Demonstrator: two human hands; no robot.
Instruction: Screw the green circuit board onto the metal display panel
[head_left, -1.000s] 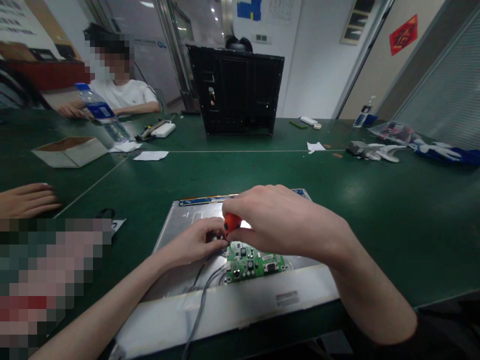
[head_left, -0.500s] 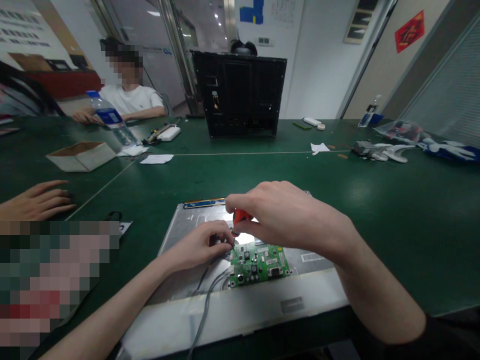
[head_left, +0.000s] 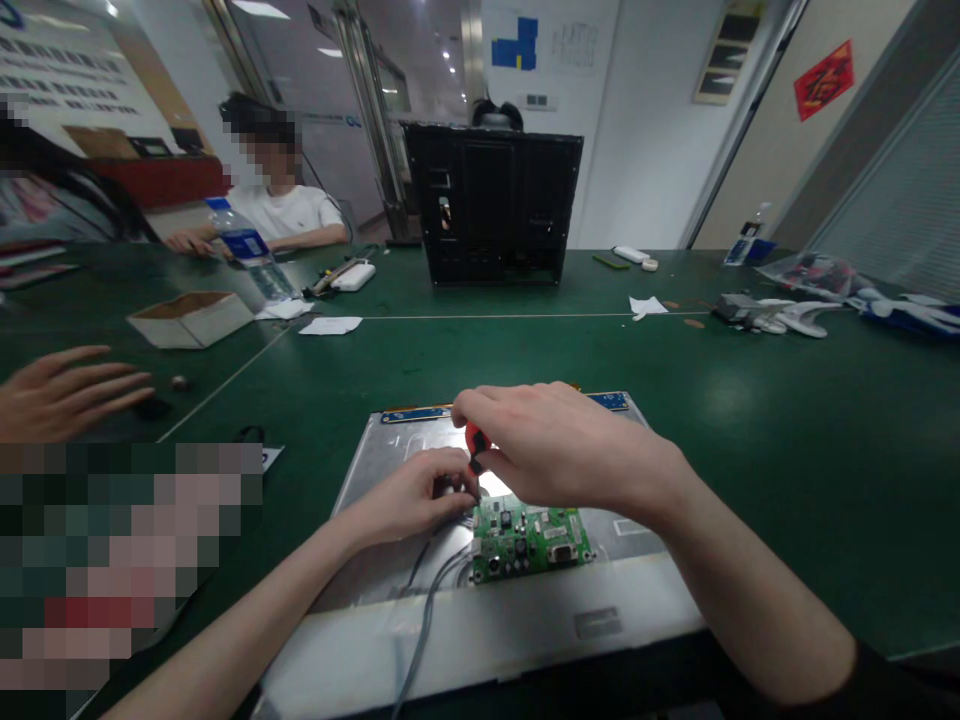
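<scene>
A: Which step do you think is in hand?
B: I judge it is screwdriver work. The right hand has its fingers closed around the red and black handle of a screwdriver, which points downward to the far left corner of the green circuit board.
A: And where is this board?
B: It lies on the metal panel, which is upon the worktop.
A: What about the left hand?
B: Its fingers are curled beside the tip. The view there is poor, so I cannot tell whether they pinch something.
A: The next move?
B: Probably it calls for an upright shaft and a careful turn.
</scene>
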